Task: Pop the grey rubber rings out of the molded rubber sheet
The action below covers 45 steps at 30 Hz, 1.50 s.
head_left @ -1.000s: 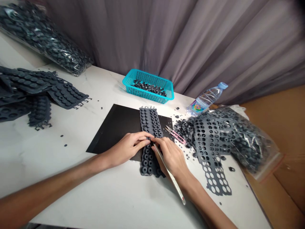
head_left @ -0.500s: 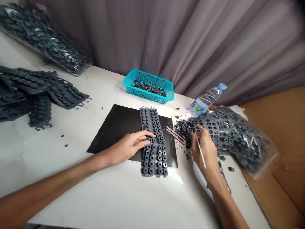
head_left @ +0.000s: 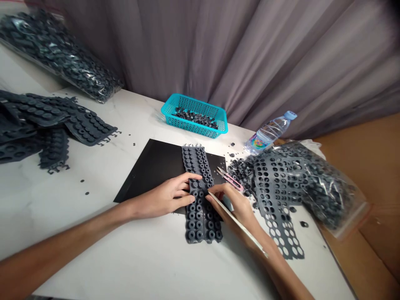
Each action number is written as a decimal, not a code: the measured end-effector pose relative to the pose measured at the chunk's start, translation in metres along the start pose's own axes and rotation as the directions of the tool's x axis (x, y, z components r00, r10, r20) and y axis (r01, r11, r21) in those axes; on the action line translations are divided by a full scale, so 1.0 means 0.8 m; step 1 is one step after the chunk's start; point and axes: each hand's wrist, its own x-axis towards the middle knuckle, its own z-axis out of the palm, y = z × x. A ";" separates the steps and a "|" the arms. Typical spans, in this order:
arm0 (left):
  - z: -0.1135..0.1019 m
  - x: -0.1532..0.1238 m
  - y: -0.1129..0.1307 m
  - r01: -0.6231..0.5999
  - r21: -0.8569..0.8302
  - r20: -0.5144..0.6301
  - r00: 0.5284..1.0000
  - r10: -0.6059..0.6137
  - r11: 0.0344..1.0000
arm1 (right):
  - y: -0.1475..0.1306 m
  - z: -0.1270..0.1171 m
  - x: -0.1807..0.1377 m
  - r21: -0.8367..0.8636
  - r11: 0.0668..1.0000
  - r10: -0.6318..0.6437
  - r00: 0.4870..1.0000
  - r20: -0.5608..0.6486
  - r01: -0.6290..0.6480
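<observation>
A long dark rubber sheet [head_left: 196, 214] with rows of round, ring-like parts lies partly over a black mat [head_left: 156, 166]. Its left edge is under the fingertips of my left hand [head_left: 168, 196], which are spread and resting on it. My right hand [head_left: 236, 204] pinches a slim, pale stick-like tool [head_left: 237, 223], whose front end meets the sheet near its middle; the exact tip is too small to make out. Pink-handled thread snips [head_left: 231, 179] lie just beyond my right hand, beside the sheet.
A turquoise basket [head_left: 195, 130] holding small black parts stands at the back. On the right are a water bottle [head_left: 270, 132], loose black pieces [head_left: 242, 173], a punched-out rubber sheet [head_left: 276, 212] and a plastic bag [head_left: 337, 196]. More rubber sheets [head_left: 87, 125] and a filled bag [head_left: 62, 54] lie left.
My right hand has come left from the pile of loose pieces to the rubber sheet, bringing the pale tool with it. My left hand stays on the sheet, its fingers slightly more spread.
</observation>
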 end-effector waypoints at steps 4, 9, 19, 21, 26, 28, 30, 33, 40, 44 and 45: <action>0.004 0.003 0.003 -0.018 0.010 -0.044 0.999 0.018 1.000 | 0.003 0.000 0.003 -0.030 0.996 -0.083 0.996 0.034 0.084; 0.004 0.010 -0.005 -0.074 0.064 -0.120 0.990 0.081 0.995 | 0.006 0.007 0.006 -0.054 0.987 -0.147 0.989 0.019 0.148; 0.005 0.012 -0.011 -0.088 0.063 -0.125 0.988 0.096 0.994 | 0.006 0.008 0.002 0.010 0.993 -0.119 0.992 0.032 0.119; 0.005 0.012 -0.010 -0.090 0.062 -0.129 0.987 0.098 0.994 | 0.005 0.007 0.002 0.033 0.996 -0.089 0.996 0.026 0.088; 0.005 0.012 -0.008 -0.091 0.060 -0.127 0.987 0.098 0.994 | 0.002 0.005 0.003 0.036 0.999 -0.029 0.999 0.031 0.027; 0.005 0.012 -0.009 -0.090 0.062 -0.125 0.987 0.097 0.994 | 0.002 0.005 0.004 0.027 0.998 -0.058 0.998 0.040 0.057; 0.005 0.012 -0.010 -0.090 0.067 -0.125 0.987 0.098 0.994 | 0.003 0.005 0.005 0.017 0.996 -0.090 0.995 0.047 0.090; 0.004 0.013 -0.012 -0.096 0.072 -0.122 0.987 0.104 0.993 | 0.006 0.007 0.006 -0.004 0.992 -0.128 0.991 0.047 0.128; 0.003 0.012 -0.013 -0.092 0.081 -0.123 0.987 0.101 0.992 | 0.017 0.015 0.006 -0.150 0.973 -0.171 0.984 0.040 0.176; 0.004 0.012 -0.013 -0.097 0.077 -0.132 0.986 0.106 0.992 | 0.018 0.022 0.006 -0.241 0.944 -0.227 0.974 0.021 0.225; 0.004 0.012 -0.013 -0.093 0.077 -0.135 0.986 0.103 0.993 | 0.019 0.024 0.006 -0.263 0.936 -0.238 0.971 0.015 0.233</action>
